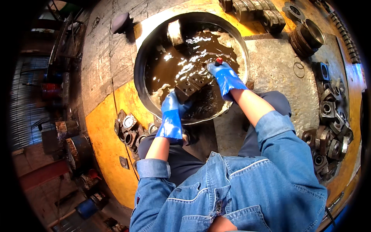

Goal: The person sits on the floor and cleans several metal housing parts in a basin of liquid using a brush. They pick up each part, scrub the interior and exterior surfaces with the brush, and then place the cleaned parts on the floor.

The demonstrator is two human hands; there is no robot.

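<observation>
Gripping a red-ended tool [219,60], the right hand [221,72] curls closed

One left hand [170,106], one dark holed block [188,87] beside it; one right hand [223,72], one red-tipped handle [219,61] in it. Beneath both, one round basin [140,73]; beyond them, one pale cylinder [175,33]; to their right, two thin rings [298,69].

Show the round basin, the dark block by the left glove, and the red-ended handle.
Round basin [139,73]: head view, on its left rim.
Dark block [188,86]: head view, on its holed face.
Red-ended handle [219,60]: head view, on its red end.
</observation>
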